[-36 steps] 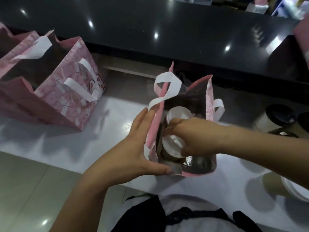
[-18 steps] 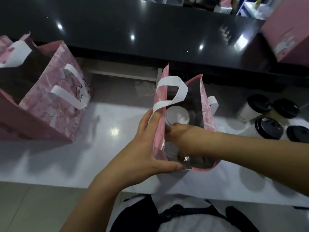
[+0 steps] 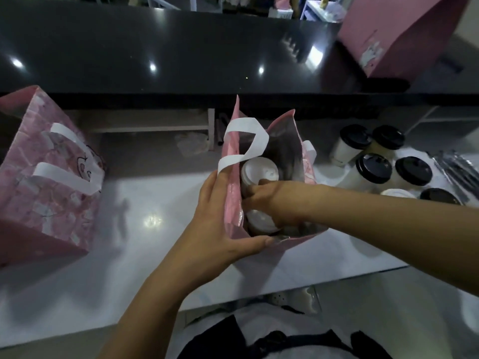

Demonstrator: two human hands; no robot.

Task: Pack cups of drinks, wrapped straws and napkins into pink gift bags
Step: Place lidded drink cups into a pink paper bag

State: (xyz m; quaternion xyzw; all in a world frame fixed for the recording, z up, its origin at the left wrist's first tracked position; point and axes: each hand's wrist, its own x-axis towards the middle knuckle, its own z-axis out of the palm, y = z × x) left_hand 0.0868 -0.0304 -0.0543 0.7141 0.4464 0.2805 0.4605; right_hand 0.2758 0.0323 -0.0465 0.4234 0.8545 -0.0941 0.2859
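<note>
A pink gift bag (image 3: pixel 232 203) with white handles stands open on the white counter (image 3: pixel 145 211). My left hand (image 3: pixel 219 229) holds its left wall, thumb along the near rim. Inside the bag, my right hand (image 3: pixel 272 200) is curled over a white-lidded cup (image 3: pixel 260 221) at the near end. A second white-lidded cup (image 3: pixel 258 171) stands behind it in the bag. How deep the near cup sits is hidden by my hand.
Several black-lidded cups (image 3: pixel 373 168) and one white-lidded cup (image 3: pixel 398 193) stand at the right, with wrapped straws (image 3: pixel 456 167) beyond them. Another pink gift bag (image 3: pixel 49 177) stands at the left. A pink box (image 3: pixel 394 32) sits on the raised black ledge (image 3: pixel 168 47).
My right hand has gone lower into the bag with the cup. The view has shifted, so more cups show at the right. My left hand keeps its hold.
</note>
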